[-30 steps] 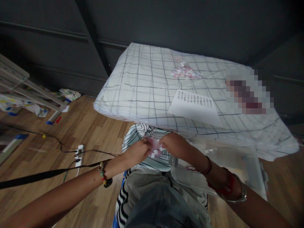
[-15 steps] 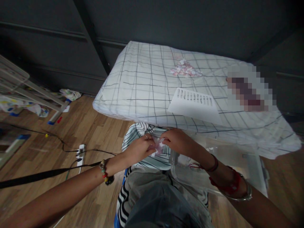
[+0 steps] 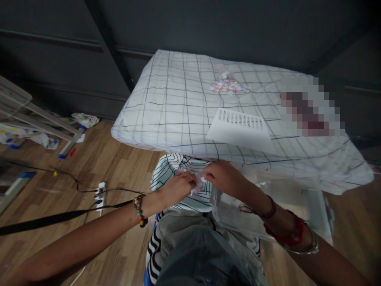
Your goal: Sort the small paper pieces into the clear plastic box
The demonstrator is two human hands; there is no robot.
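Note:
Over a patterned round seat (image 3: 160, 174), my left hand (image 3: 181, 184) is closed on a pink sheer bunch (image 3: 196, 186) with small white bits on it. The bunch is blurred, so its exact kind does not show. Just to the right, the fingertips of my right hand (image 3: 218, 174) pinch a small white tag (image 3: 203, 178) at the edge of the pink bunch. Under my right forearm stands a clear plastic bin (image 3: 285, 198), with a red cord (image 3: 245, 209) showing by my wrist.
A checked cloth (image 3: 172, 99) covers the surface ahead. On it lie a pile of small pink and white pieces (image 3: 229, 84), a white slotted board (image 3: 238, 129) and a pixelated area at right. A power strip (image 3: 101, 194) with cables rests on the wooden floor at left.
My left hand has turned more palm-down over the pink bunch, and more pink shows behind its fingers. My right hand stays pinched at nearly the same spot. The view has shifted slightly.

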